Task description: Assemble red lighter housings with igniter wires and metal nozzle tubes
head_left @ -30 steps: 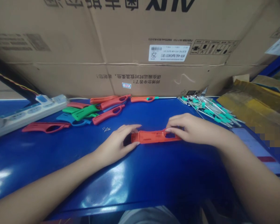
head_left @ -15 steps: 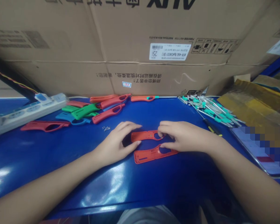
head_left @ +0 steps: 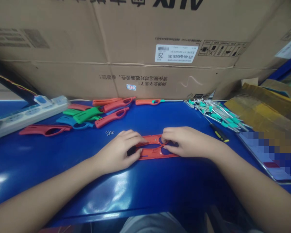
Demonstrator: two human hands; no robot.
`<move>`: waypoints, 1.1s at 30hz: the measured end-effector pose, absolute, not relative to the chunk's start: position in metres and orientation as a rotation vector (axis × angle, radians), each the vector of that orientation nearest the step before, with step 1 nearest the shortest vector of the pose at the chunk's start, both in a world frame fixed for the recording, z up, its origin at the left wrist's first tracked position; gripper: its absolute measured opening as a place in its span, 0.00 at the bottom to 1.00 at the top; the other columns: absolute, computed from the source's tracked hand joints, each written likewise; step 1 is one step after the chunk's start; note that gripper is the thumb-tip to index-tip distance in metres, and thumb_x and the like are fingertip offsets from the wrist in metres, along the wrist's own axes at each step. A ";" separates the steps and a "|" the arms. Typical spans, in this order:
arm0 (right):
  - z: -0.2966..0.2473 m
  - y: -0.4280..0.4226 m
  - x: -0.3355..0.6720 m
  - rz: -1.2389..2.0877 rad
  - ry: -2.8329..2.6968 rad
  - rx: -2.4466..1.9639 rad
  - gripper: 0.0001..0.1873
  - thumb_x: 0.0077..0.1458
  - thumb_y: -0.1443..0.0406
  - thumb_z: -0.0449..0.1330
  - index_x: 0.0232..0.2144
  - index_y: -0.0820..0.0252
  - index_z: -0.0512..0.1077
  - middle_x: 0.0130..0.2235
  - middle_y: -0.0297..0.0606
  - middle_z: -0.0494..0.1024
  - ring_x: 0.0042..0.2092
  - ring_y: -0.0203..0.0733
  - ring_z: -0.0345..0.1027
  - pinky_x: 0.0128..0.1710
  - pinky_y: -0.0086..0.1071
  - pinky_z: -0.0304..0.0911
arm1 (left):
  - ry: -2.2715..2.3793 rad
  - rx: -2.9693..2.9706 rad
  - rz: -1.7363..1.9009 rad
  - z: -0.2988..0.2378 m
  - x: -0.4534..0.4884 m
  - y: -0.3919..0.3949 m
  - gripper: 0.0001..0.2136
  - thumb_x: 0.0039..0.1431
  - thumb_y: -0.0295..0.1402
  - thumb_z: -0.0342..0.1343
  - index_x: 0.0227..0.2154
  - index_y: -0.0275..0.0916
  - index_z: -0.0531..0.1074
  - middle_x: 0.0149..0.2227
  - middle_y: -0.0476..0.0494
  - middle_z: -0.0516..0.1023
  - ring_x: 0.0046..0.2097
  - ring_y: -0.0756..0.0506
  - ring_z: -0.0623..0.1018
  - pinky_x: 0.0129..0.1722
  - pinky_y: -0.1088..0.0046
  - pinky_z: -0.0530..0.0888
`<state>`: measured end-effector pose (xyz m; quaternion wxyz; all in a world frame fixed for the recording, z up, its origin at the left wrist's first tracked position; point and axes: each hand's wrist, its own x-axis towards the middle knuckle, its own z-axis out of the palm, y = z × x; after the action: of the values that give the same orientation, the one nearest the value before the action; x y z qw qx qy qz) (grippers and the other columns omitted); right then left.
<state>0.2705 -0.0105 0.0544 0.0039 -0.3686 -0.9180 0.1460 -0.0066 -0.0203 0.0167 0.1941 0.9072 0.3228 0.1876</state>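
While the left hand (head_left: 121, 150) curls, thumb and fingers parted, over the left ends of a far red shell half (head_left: 153, 139) and a near red shell half (head_left: 150, 153), the right hand (head_left: 186, 142) touches both at their loops; whether either grips, I cannot tell. Both lie side by side on the tabletop (head_left: 155, 187), small metal pieces (head_left: 110, 133) beyond.

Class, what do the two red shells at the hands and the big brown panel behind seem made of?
Near red shell and far red shell: probably plastic, low-sheen, from even colour and rounded openings. Brown panel: matte cardboard, from its creases and printing.
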 end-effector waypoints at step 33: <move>0.057 0.051 0.412 0.001 -1.765 -2.582 0.16 0.60 0.64 0.60 0.50 0.62 0.73 0.46 0.51 0.78 0.48 0.58 0.74 0.42 0.43 0.68 | 0.928 2.824 0.403 0.021 -0.006 -0.027 0.12 0.70 0.39 0.53 0.50 0.42 0.74 0.51 0.44 0.80 0.52 0.39 0.77 0.53 0.57 0.72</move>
<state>0.4115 0.0508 0.0565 0.0071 -0.8255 -0.5644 0.0003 -0.0057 -0.0266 0.0209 0.0708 0.9391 0.3084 0.1341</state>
